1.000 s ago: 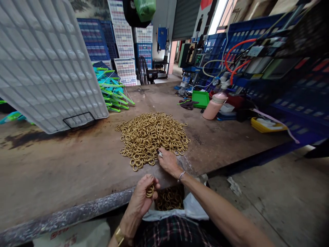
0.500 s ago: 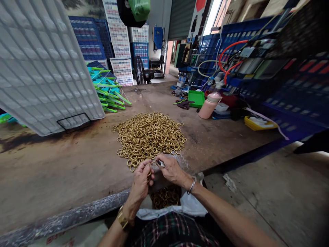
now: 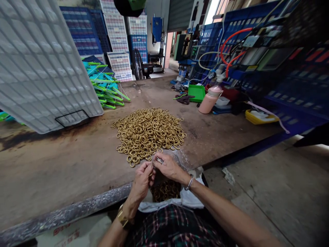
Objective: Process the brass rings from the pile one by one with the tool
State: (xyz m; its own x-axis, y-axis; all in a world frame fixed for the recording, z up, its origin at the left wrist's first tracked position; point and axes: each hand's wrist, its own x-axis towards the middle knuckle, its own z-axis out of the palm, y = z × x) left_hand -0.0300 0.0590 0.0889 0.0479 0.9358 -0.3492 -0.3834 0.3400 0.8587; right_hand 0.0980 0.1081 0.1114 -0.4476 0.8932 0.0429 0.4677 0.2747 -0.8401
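Observation:
A heap of brass rings (image 3: 149,132) lies on the brown worktable (image 3: 64,171) just ahead of me. My left hand (image 3: 141,181) is curled round a few brass rings at the table's near edge. My right hand (image 3: 167,166) meets it fingertip to fingertip, pinching a small silvery piece I cannot name. Below both hands a white bag (image 3: 189,200) on my lap holds more brass rings (image 3: 166,190).
A big white plastic crate (image 3: 43,65) leans at the left. Green hangers (image 3: 105,87) lie behind the heap. At the right stand a pink bottle (image 3: 209,99), a green tray (image 3: 196,92) and a yellow tray (image 3: 259,118). Blue and white crates stack at the back.
My right hand drew back from the heap's front edge to meet my left hand, which rose from over the bag to the table's edge. The view shifted slightly.

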